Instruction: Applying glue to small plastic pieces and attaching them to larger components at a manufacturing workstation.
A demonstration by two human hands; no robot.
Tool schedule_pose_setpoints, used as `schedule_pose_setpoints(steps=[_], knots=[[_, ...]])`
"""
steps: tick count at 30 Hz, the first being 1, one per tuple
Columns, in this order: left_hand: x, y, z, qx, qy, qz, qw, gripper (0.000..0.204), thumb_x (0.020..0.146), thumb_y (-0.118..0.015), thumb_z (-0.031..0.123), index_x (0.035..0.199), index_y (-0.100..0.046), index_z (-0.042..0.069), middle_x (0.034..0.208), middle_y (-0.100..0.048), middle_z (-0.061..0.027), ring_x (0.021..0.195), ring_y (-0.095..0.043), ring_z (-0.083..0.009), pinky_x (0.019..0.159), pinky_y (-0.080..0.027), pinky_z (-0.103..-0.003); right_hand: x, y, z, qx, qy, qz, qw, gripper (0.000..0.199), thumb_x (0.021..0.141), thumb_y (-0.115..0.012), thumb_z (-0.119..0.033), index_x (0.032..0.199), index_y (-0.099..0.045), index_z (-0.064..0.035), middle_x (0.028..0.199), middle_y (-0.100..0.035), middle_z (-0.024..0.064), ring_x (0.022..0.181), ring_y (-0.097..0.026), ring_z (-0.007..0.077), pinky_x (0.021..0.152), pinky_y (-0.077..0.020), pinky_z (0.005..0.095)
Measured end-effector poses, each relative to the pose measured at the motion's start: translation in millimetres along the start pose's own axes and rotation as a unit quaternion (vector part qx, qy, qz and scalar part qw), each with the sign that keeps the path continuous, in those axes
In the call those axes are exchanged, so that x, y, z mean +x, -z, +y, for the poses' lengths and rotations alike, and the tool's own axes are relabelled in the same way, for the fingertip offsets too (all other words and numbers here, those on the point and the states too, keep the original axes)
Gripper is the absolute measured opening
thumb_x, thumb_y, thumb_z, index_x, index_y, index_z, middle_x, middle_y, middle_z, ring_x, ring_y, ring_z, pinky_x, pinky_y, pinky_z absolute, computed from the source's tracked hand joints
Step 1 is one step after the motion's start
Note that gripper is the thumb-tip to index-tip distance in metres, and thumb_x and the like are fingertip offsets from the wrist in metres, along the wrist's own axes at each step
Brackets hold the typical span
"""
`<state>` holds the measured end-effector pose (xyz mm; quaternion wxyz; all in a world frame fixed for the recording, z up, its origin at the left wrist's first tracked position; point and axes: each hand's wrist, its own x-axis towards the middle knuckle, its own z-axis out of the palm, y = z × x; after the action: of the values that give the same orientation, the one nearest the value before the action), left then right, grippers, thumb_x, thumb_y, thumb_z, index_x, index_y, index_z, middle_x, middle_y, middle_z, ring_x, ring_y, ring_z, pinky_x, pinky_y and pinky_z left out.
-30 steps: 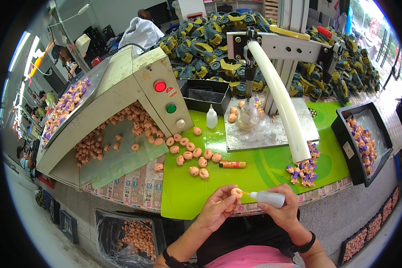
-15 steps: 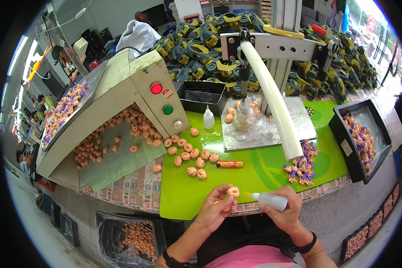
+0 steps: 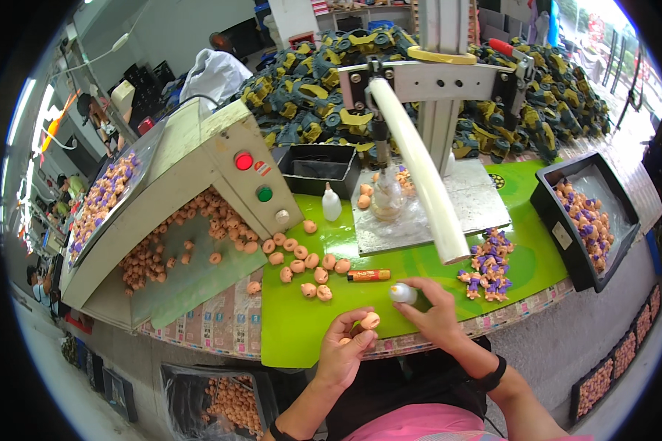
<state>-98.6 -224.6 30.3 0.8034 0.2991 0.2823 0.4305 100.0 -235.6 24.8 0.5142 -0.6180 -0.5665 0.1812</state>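
My left hand (image 3: 346, 351) holds a small orange round toy part (image 3: 370, 320) between the fingertips, over the near edge of the green table mat (image 3: 301, 331). My right hand (image 3: 435, 312) grips a small white squeeze bottle (image 3: 403, 293), its tip pointing left just above the held part. Several loose orange parts (image 3: 305, 264) lie on the mat beyond my left hand, next to an orange lighter (image 3: 368, 275).
A beige feeder machine (image 3: 221, 169) with red and green buttons spills orange parts down its chute. A press stand on a metal plate (image 3: 426, 209) carries a white tube (image 3: 419, 176). Purple-orange assembled pieces (image 3: 485, 264) lie right, beside a black bin (image 3: 585, 213). Another white bottle (image 3: 332, 203) stands behind.
My right hand has turned and lifted the bottle closer to the mat's middle. My left hand has raised the orange part slightly toward the bottle's tip.
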Motion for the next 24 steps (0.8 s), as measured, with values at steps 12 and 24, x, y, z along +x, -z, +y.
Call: schedule_pose_setpoints(steps=[12, 24], knots=[[-6, 0, 1, -0.090, 0.067, -0.030, 0.993, 0.036, 0.085, -0.062, -0.006, 0.116, -0.059, 0.013, 0.119, -0.060, -0.0106, 0.086, -0.061, -0.0185, 0.073, -0.049, -0.033, 10, 81, -1, -0.231, 0.113, -0.007, 0.966, 0.033, 0.075, -0.070, -0.008, 0.108, -0.065, -0.0055, 0.116, -0.062, 0.0106, 0.107, -0.054, 0.0285, 0.093, -0.0409, 0.0418], [-5, -13, -14, -0.093, 0.111, -0.085, 0.986, 0.033, 0.087, -0.062, -0.003, 0.118, -0.056, 0.008, 0.119, -0.058, -0.0117, 0.087, -0.061, -0.0171, 0.076, -0.052, -0.031, 28, 69, 30, -0.379, 0.045, -0.022, 0.924, 0.019, 0.076, -0.065, -0.011, 0.094, -0.067, -0.0064, 0.090, -0.061, 0.0106, 0.086, -0.057, 0.0297, 0.078, -0.0435, 0.0411]])
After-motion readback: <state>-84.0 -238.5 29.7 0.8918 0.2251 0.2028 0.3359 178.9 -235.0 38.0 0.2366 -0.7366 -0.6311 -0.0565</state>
